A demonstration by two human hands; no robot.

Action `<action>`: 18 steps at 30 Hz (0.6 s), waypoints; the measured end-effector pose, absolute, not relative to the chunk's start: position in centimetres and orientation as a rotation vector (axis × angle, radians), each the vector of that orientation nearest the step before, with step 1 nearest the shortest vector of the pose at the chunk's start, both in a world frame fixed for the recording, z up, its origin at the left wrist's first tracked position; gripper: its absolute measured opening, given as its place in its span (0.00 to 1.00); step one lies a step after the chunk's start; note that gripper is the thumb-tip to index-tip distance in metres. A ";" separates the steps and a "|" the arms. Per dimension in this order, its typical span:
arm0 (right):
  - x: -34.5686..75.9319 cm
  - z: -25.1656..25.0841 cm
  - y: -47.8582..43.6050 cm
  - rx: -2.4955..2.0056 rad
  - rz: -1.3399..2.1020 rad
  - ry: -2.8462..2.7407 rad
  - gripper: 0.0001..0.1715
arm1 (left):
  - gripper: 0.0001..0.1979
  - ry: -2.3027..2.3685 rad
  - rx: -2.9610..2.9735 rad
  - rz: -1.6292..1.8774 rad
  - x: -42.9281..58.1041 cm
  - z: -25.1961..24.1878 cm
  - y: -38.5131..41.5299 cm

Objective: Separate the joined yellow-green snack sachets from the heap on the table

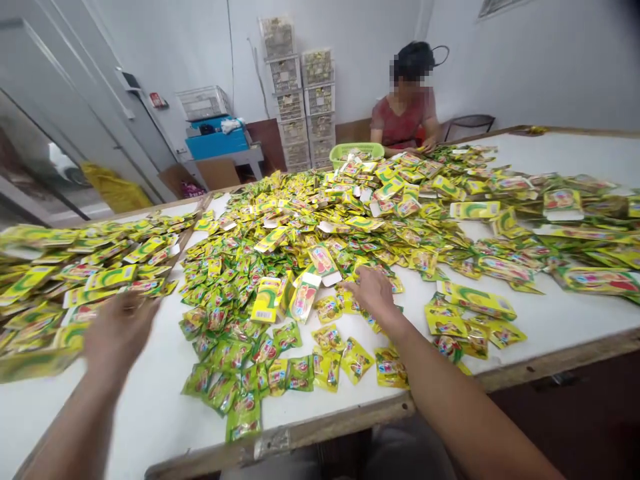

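Observation:
My right hand (pixel 373 292) lies palm down on the white table (pixel 150 400), fingers spread over small yellow-green sachets (pixel 330 310) near the middle of the heap. My left hand (pixel 117 333) hovers at the left beside a pile of flat yellow cartons (pixel 60 293); it is smeared by motion and its fingers cannot be read. Folded yellow cartons (pixel 267 300) stand among the sachets between my hands. Loose sachets (pixel 295 373) lie close to the near table edge.
A large heap of sachets and cartons (pixel 380 200) covers the table to the far side. Another person (pixel 407 110) sits there by a green basket (pixel 357 152). Stacked crates (pixel 300 100) and a blue box (pixel 217 141) stand against the back wall.

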State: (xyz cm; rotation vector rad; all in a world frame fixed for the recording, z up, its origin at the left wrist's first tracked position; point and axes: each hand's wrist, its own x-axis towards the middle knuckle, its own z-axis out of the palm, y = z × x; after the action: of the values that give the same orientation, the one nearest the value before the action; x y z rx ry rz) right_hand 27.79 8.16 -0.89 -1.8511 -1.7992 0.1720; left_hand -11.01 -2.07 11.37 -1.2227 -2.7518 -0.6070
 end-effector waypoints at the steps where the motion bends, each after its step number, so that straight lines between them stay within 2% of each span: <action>1: 27.5 -1.4 8.1 -1.874 0.165 -1.861 0.14 | 0.19 -2.759 -1.380 -0.580 -9.1 10.6 -1.7; 4: 27.0 -2.1 7.9 -1.852 0.266 -1.895 0.16 | 0.18 -2.686 -1.752 -0.609 -4.7 8.0 -0.8; 9: 27.0 -0.9 7.6 -1.587 0.223 -1.715 0.15 | 0.18 -2.666 -1.995 -0.382 -1.8 4.3 -2.4; 12: 26.3 0.1 7.0 -1.502 0.307 -1.625 0.15 | 0.16 -2.444 -2.247 -0.267 0.8 2.7 -3.6; 15: 25.3 0.4 6.3 -1.383 0.614 -1.568 0.16 | 0.13 -2.062 -2.552 -0.189 3.3 1.5 -3.6; 18: 24.7 0.2 5.9 -1.273 1.046 -1.457 0.17 | 0.15 -2.066 -2.602 -0.156 4.0 1.0 -2.6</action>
State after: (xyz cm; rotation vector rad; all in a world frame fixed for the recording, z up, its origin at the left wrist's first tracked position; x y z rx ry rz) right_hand 24.66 5.89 0.15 -1.2727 -1.4567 1.0457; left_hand 3.98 -2.64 1.00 -2.6020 -2.0658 -0.1562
